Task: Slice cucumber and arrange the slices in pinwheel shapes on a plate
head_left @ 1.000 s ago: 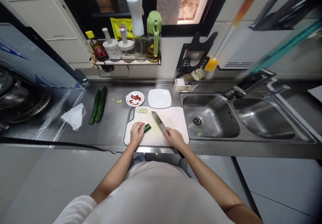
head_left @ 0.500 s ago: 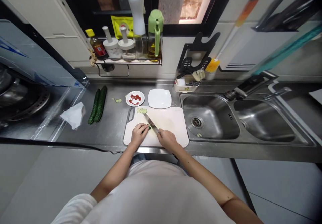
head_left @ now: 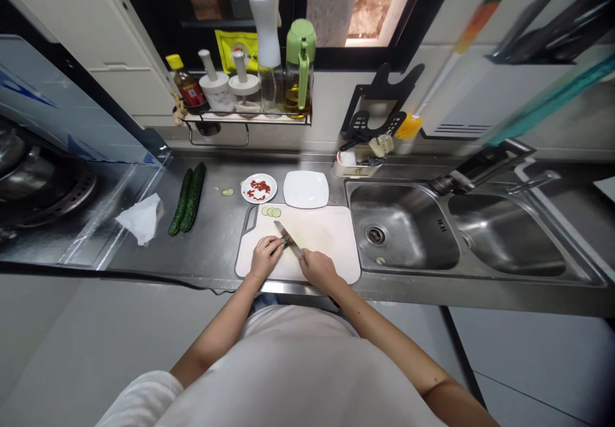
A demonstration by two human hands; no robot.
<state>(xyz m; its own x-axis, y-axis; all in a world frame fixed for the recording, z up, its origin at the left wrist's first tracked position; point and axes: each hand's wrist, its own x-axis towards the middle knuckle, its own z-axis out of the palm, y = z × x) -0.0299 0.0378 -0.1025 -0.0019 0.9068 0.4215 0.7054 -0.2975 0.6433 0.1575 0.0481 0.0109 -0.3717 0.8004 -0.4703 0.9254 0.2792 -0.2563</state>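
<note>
My right hand (head_left: 318,269) is closed round the handle of a kitchen knife (head_left: 289,240), whose blade slants up and left over a white cutting board (head_left: 331,235). Just left of the blade, my left hand (head_left: 266,257) presses a small green piece of cucumber (head_left: 285,244) to the board. Most of that piece is hidden under the fingers. Several pale cucumber slices (head_left: 271,212) lie overlapping at the board's upper left. Beyond the board are a small plate of chopped red pieces (head_left: 259,189) and a white square plate (head_left: 306,189).
Two whole cucumbers (head_left: 188,200) and a crumpled white tissue (head_left: 141,218) lie on the steel counter to the left. To the right is a double sink (head_left: 403,222) with a faucet (head_left: 485,168). A condiment rack (head_left: 247,118) hangs on the wall ahead.
The knife blade has shifted slightly down and closer to the left fingers, over the cucumber piece. Both hands keep their holds. The whole view has shifted slightly.
</note>
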